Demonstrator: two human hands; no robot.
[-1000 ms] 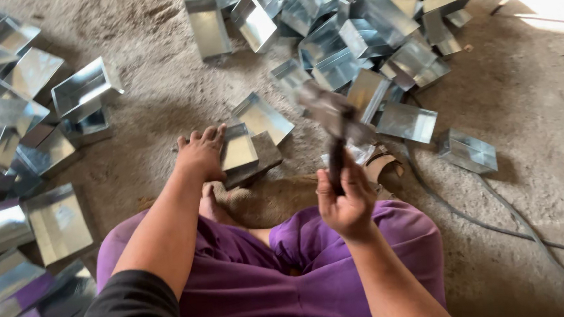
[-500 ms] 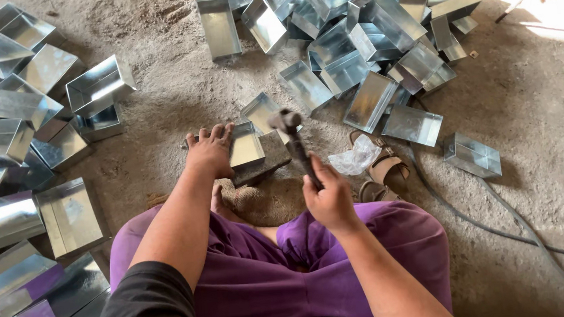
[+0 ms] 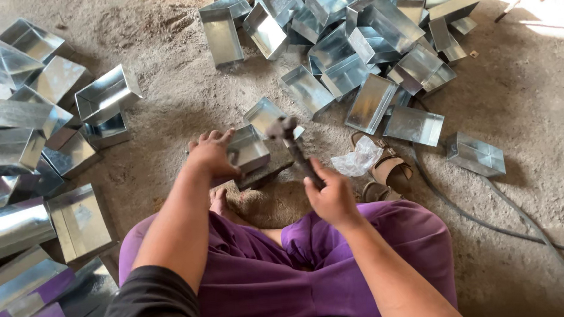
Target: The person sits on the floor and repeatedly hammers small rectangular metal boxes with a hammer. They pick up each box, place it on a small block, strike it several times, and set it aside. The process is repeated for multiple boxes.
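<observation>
I sit on the dirt floor in purple trousers. My left hand [image 3: 212,155] presses down on a small shiny metal box [image 3: 249,147] that rests on a dark flat block [image 3: 266,173] in front of my feet. My right hand [image 3: 329,193] grips the handle of a hammer [image 3: 293,144]. The hammer head hovers just over the box's right edge, next to a second metal box [image 3: 262,116] behind it.
A big heap of shiny metal boxes [image 3: 359,34] lies ahead and to the right. More boxes [image 3: 17,150] are piled along the left. A sandal [image 3: 388,167] and crumpled clear plastic [image 3: 358,158] lie right of the hammer. A grey cable [image 3: 498,226] runs across the floor at right.
The hammer has swung down from a raised position near my right side to just above the box. My left hand has stayed on the box.
</observation>
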